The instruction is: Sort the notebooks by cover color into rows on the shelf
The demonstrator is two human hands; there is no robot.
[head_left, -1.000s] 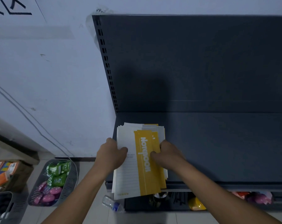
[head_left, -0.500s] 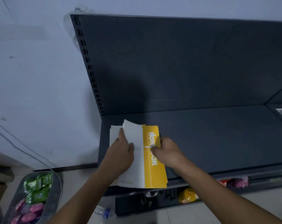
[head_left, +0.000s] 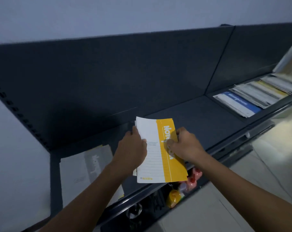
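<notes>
A stack of yellow-and-white notebooks (head_left: 158, 158) is held just above the dark shelf (head_left: 200, 118). My left hand (head_left: 131, 151) grips the stack's left edge. My right hand (head_left: 183, 144) pinches its yellow right side, thumb on the cover. A grey-and-white notebook (head_left: 85, 168) lies flat on the shelf at the far left. At the right end of the shelf lies a row of overlapping notebooks (head_left: 255, 94), a blue-and-white one (head_left: 237, 104) nearest, yellow ones farther back.
The shelf's dark back panel (head_left: 108, 72) rises behind, with a slotted upright at its left. Below the shelf's front edge sit a yellow item (head_left: 173, 197) and pink items (head_left: 194, 177) on a lower level. Light floor tiles lie at the lower right.
The view has swung right, revealing the notebook row at the right. Both hands carried the yellow stack rightwards along the shelf, leaving a grey notebook lying at the left.
</notes>
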